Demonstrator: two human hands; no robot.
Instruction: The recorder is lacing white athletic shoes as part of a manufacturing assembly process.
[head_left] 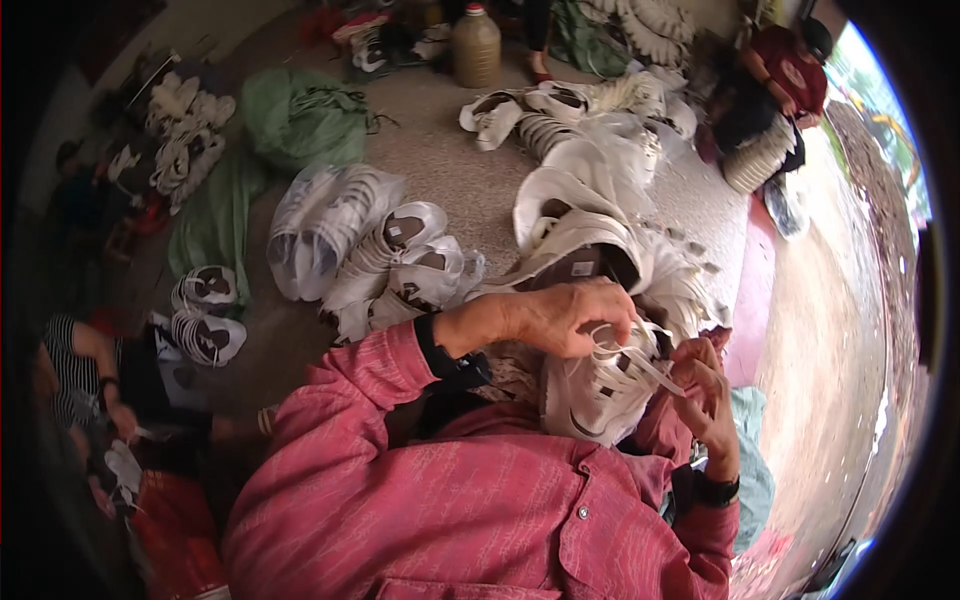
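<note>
A white shoe (590, 400) rests on my lap, toe pointing down toward my pink shirt. My left hand (565, 315) reaches across from the left and pinches a white lace (640, 362) at the shoe's top. My right hand (705, 395) is at the shoe's right side, its fingers closed on the other stretch of that lace. Both wrists wear dark bands. Just beyond my hands lies a heap of white shoes (590, 215) with dark insoles.
More white shoes (375, 255) lie bundled on the grey floor to the left. Green sacks (300, 115) lie farther back. A tan jug (477, 45) stands at the top. A person in a striped sleeve (80, 365) works at the lower left, another sits at the upper right.
</note>
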